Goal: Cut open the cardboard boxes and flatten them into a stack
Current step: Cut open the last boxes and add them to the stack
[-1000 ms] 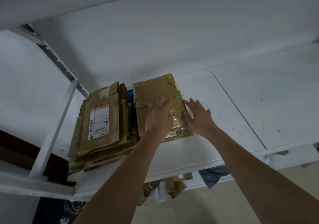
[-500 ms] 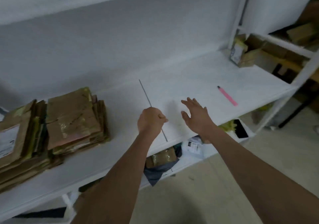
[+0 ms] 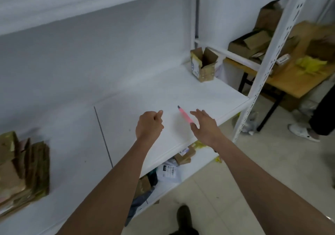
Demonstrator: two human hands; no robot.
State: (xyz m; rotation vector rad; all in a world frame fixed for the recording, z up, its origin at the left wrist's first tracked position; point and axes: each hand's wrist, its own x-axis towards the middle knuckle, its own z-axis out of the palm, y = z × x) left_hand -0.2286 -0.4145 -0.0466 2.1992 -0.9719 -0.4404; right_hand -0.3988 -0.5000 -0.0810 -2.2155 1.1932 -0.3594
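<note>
A pink box cutter (image 3: 185,115) lies on the white shelf (image 3: 126,129), its dark tip pointing away from me. My right hand (image 3: 204,126) hovers just right of it, fingers spread, holding nothing; the cutter's near end is hidden behind my thumb. My left hand (image 3: 149,125) is a loose fist above the shelf, left of the cutter, with nothing in it. A stack of flattened cardboard boxes (image 3: 21,173) sits at the shelf's far left. A small open cardboard box (image 3: 203,64) stands upright at the shelf's back right corner.
A white perforated upright post (image 3: 268,60) bounds the shelf on the right. Beyond it, a wooden table (image 3: 293,82) carries more cardboard boxes (image 3: 252,44) and yellow scraps. Parcels and bags lie on the lower shelf (image 3: 172,169). Another person's white shoe (image 3: 301,132) is on the floor at right.
My view and both hands have swung right, away from the flattened stack. My right hand has come up beside the pink cutter. The left hand has stayed curled into a fist.
</note>
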